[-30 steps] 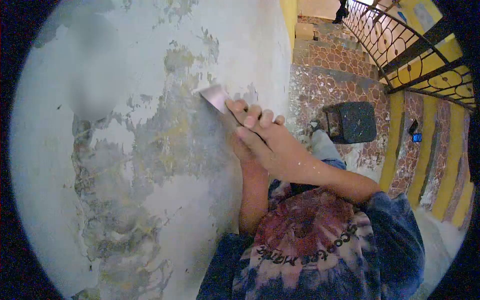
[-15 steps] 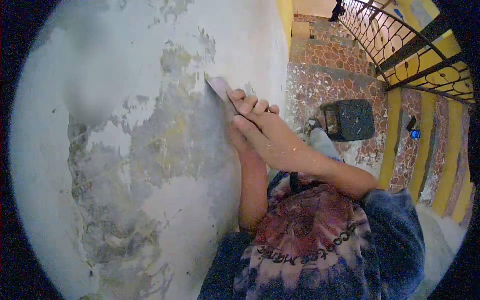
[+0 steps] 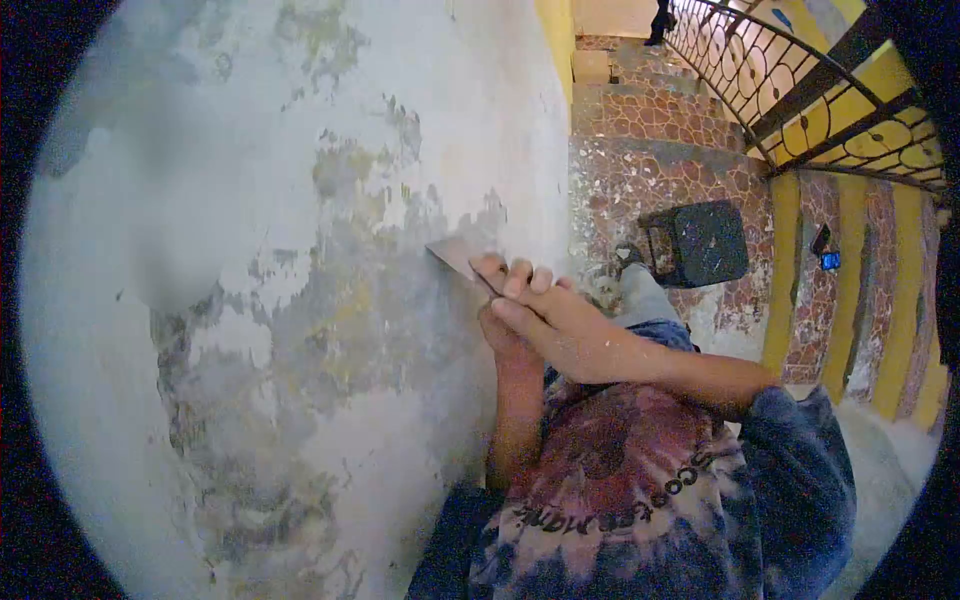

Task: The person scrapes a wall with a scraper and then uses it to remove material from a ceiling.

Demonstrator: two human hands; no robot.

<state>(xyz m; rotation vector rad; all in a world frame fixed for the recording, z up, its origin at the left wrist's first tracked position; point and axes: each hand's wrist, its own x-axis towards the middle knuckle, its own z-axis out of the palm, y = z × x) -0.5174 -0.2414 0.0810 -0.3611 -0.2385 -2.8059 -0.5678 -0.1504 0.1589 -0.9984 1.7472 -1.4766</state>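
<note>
A putty knife with a flat, wide blade has its edge against the patchy wall. My right hand is closed around its handle end, the forearm coming in from the right. Lower and partly covered by it, my left hand is closed at the same grip, its wrist close to the wall. The two hands overlap, so the handle and several fingers are hidden. Around the blade the wall shows grey and yellowish bare areas between remains of white coating.
A dark plastic stool stands on the stone-patterned landing to the right. Steps with yellow edges run along the right side, with a lit phone on one. A metal railing lines the upper right.
Both hands and the putty knife have moved down along the wall, toward my body. The grip looks the same, and the view has shifted slightly.
</note>
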